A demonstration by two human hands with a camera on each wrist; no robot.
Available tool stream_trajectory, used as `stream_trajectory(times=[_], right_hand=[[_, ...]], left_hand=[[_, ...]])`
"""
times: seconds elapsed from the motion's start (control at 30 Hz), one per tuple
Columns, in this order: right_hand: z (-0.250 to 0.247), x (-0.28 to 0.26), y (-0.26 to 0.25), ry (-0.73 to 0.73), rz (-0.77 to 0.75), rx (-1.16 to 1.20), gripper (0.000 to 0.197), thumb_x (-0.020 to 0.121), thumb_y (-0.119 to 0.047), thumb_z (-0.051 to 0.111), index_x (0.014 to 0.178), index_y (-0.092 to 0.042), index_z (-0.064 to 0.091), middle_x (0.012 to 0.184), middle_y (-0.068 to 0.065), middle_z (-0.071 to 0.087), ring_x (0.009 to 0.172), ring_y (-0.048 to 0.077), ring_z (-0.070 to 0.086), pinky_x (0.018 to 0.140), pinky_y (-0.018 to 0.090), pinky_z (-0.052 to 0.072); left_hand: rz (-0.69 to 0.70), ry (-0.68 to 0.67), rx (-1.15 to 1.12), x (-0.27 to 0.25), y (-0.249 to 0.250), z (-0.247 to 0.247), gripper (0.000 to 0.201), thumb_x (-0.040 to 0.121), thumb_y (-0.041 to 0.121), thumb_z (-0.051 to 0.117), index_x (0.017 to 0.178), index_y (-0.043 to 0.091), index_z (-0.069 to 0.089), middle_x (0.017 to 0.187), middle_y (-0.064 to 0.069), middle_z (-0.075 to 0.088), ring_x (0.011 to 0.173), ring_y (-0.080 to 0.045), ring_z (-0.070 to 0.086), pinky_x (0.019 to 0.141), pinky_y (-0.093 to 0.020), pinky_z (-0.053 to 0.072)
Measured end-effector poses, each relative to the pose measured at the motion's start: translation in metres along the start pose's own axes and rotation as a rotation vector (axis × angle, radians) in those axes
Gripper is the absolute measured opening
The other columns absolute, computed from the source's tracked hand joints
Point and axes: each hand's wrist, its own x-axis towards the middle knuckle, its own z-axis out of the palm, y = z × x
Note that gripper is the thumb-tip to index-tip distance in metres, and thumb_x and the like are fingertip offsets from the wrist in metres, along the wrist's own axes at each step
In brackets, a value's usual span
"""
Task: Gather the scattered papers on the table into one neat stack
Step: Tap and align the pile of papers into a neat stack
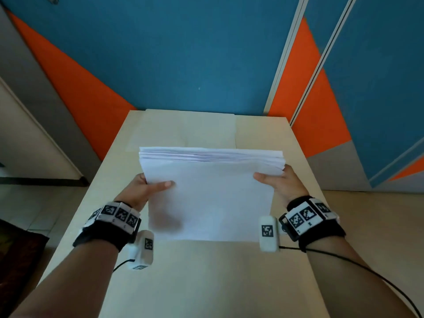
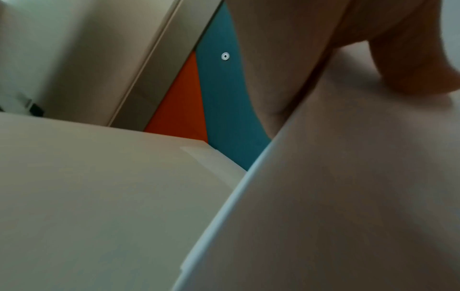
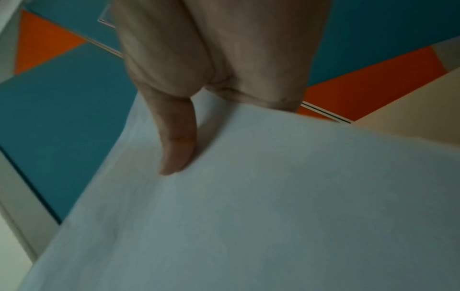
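Gripping a thick stack of papers [image 1: 206,193] by its side edges above the middle of the table [image 1: 206,283], the left hand [image 1: 142,189] and right hand [image 1: 282,182] have most sheets gathered, though pale sheets [image 1: 183,129] apparently remain at the far edge.

Paper stack [image 1: 211,198] above table [image 1: 206,283] — centred.
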Motion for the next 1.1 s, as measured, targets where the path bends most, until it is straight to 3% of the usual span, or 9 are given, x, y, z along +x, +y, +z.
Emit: stream_trajectory(times=[0.23,0.4,0.47,0.57,0.63,0.7,0.8,0.93,1.1], right_hand=[[-0.006,0.007,0.01,-0.01,-0.099,-0.037,0.026,0.073,0.007,0.07,0.079,-0.019,0.068,0.068,-0.017,0.073,0.072,-0.001,0.069,0.072,0.011,0.052],[-0.001,0.01,0.04,-0.047,0.023,-0.079,0.035,0.07,0.011,0.071,0.084,-0.02,0.062,0.085,-0.005,0.067,0.081,0.01,0.064,0.088,0.03,0.048],[0.002,0.01,0.046,0.001,0.055,-0.061,0.034,0.071,0.01,0.072,0.08,-0.02,0.059,0.083,-0.004,0.063,0.078,0.008,0.06,0.084,0.022,0.049],[0.003,0.013,0.045,0.007,-0.008,-0.067,0.031,0.072,0.009,0.072,0.076,-0.021,0.062,0.081,-0.003,0.064,0.066,-0.003,0.062,0.062,0.003,0.047],[0.003,0.015,0.042,0.017,-0.043,-0.06,0.03,0.071,0.009,0.072,0.079,-0.019,0.064,0.082,-0.003,0.067,0.064,-0.009,0.064,0.061,0.002,0.047],[0.003,0.014,0.045,0.017,-0.035,-0.065,0.031,0.07,0.012,0.071,0.088,-0.013,0.064,0.086,0.0,0.067,0.072,-0.003,0.066,0.062,0.003,0.047],[0.005,0.01,0.048,-0.016,-0.049,-0.002,0.043,0.07,0.017,0.067,0.098,-0.015,0.058,0.092,0.002,0.062,0.085,0.012,0.059,0.068,0.008,0.049],[0.001,0.007,0.041,-0.04,-0.11,0.074,0.024,0.075,-0.012,0.068,0.091,-0.03,0.064,0.101,-0.001,0.062,0.096,0.013,0.057,0.088,0.026,0.044],[0.0,0.008,0.038,-0.025,-0.143,0.096,0.023,0.085,-0.009,0.06,0.08,-0.029,0.072,0.09,-0.003,0.065,0.092,0.017,0.056,0.089,0.031,0.04]], left_hand=[[0.134,0.054,0.026,0.004,-0.002,-0.001,0.05,0.045,0.03,0.084,0.092,0.02,0.071,0.089,0.006,0.076,0.087,-0.01,0.07,0.079,-0.026,0.053],[0.046,0.013,0.162,0.006,-0.019,0.0,0.077,0.036,0.042,0.088,0.103,0.011,0.067,0.101,-0.008,0.072,0.098,-0.024,0.067,0.09,-0.037,0.051],[0.056,0.045,0.165,0.007,-0.021,0.005,0.07,0.044,0.034,0.082,0.105,0.004,0.065,0.103,-0.014,0.069,0.097,-0.028,0.065,0.09,-0.041,0.05],[0.053,0.119,0.129,0.011,-0.021,0.003,0.046,0.053,0.019,0.08,0.095,0.005,0.068,0.097,-0.014,0.071,0.095,-0.03,0.067,0.09,-0.042,0.051],[0.062,0.135,0.112,0.012,-0.017,0.0,0.037,0.055,0.014,0.077,0.091,0.008,0.07,0.089,-0.005,0.075,0.09,-0.023,0.07,0.088,-0.039,0.053],[0.085,0.103,0.142,0.012,-0.018,-0.001,0.039,0.054,0.014,0.078,0.092,0.014,0.068,0.082,0.007,0.076,0.083,-0.009,0.07,0.079,-0.027,0.054],[0.109,0.102,0.152,0.011,-0.019,0.001,0.035,0.058,0.012,0.073,0.092,0.016,0.065,0.078,0.015,0.075,0.077,0.001,0.069,0.069,-0.014,0.051],[0.087,0.121,0.098,0.014,-0.022,0.0,0.034,0.059,0.008,0.071,0.092,0.012,0.066,0.077,0.01,0.076,0.075,-0.004,0.071,0.067,-0.015,0.054],[0.082,0.109,0.057,0.02,-0.022,0.0,0.037,0.058,0.008,0.073,0.095,0.012,0.066,0.08,0.007,0.076,0.078,-0.007,0.072,0.07,-0.019,0.054]])
